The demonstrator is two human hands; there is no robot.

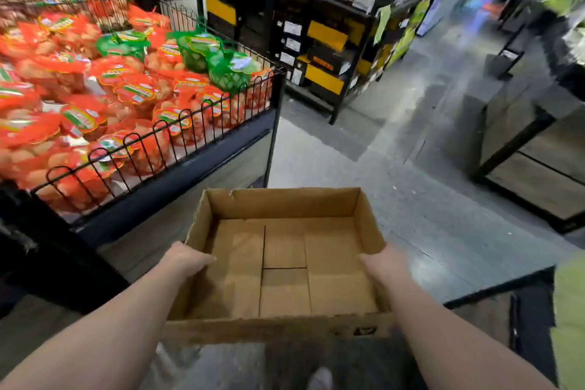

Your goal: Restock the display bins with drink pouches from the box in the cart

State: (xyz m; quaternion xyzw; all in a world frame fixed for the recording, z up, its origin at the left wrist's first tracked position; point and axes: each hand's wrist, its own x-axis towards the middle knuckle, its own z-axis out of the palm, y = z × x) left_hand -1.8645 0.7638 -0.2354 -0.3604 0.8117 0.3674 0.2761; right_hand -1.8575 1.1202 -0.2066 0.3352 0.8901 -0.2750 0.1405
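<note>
An empty brown cardboard box point(285, 256) is held in the air in front of me over the grey floor. My left hand point(186, 258) grips its left wall with the fingers curled over the rim. On the opposite wall my right hand point(381, 263) grips the same way. No pouches lie in the box. To the left stands the display bin point(177, 149), a black wire-fenced stand heaped with red net bags point(126, 89) and a few green net bags point(228, 70). No cart shows clearly.
Black shelving with yellow labels point(323, 35) stands ahead across the aisle. A low wooden-topped stand point(531, 149) is at the right. A dark frame point(506, 288) sits at the lower right. My shoe point(320, 378) shows below the box.
</note>
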